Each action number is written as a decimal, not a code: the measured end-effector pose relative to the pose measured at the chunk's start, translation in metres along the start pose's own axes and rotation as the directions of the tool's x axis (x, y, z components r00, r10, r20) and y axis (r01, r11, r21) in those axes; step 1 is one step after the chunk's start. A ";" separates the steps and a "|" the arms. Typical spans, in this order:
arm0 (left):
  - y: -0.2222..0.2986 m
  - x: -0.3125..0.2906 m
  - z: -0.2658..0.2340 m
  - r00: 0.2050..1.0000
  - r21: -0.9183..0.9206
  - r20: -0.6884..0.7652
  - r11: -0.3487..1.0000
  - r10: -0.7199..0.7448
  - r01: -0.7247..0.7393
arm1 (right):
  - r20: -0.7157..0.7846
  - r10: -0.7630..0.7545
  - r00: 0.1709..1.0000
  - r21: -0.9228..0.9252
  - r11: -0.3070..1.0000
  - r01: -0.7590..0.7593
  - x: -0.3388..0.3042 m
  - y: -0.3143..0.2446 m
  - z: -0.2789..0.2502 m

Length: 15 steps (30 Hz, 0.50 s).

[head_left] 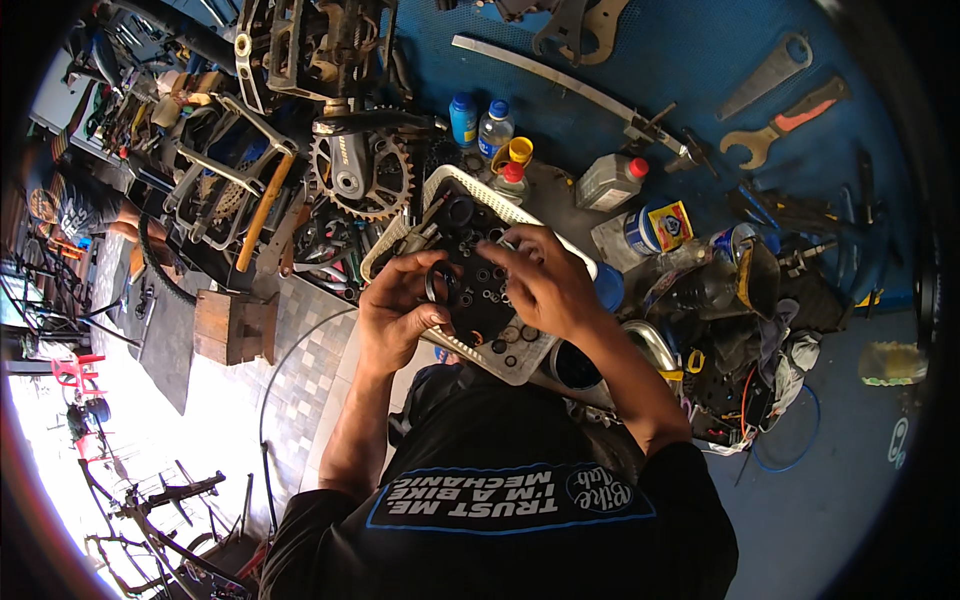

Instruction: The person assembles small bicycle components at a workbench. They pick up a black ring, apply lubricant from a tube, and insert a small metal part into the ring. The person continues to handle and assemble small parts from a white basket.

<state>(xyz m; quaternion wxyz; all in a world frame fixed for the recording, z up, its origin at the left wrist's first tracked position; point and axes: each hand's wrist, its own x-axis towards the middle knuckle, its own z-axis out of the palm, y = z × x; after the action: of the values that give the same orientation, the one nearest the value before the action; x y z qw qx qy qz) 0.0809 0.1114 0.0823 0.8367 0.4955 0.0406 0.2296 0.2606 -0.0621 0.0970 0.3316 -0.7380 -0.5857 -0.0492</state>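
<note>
My left hand (398, 308) pinches a black ring-shaped part (441, 284) between thumb and fingers, just over the left side of a white plastic basket (447, 183). The basket holds several small black rings, washers and bearings. My right hand (540, 280) hovers over the basket's middle with fingers spread and bent down toward the small parts; its fingertips touch the ring from the right. The lower part of the basket is hidden under both hands.
A crank with chainring (362, 172) and pedals (318, 45) lie left of the basket. Bottles (494, 128) and an oil can (612, 180) stand behind it. Wrenches (780, 125) hang on the blue wall. A wooden block (234, 326) sits at left; cluttered rags and cables at right.
</note>
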 end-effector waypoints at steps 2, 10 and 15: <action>-0.002 0.004 -0.001 1.000 0.008 0.014 1.000 0.015 -0.016 | -0.011 -0.143 0.990 0.015 0.990 0.143 0.008 -0.010 -0.014; 0.006 0.010 0.006 1.000 0.016 0.014 1.000 0.021 -0.021 | 0.101 -0.228 0.968 -0.159 0.957 0.242 0.017 -0.013 -0.015; 0.007 0.009 0.003 0.999 0.024 0.017 0.999 0.047 -0.048 | 0.125 -0.203 0.971 -0.040 0.977 0.209 0.015 -0.022 -0.021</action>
<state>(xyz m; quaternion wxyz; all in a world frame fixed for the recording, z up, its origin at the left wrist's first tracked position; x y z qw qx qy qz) 0.0878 0.1157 0.0911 0.8253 0.5082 0.0248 0.2448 0.2520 -0.0590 0.1303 0.2691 -0.6835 -0.6764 -0.0543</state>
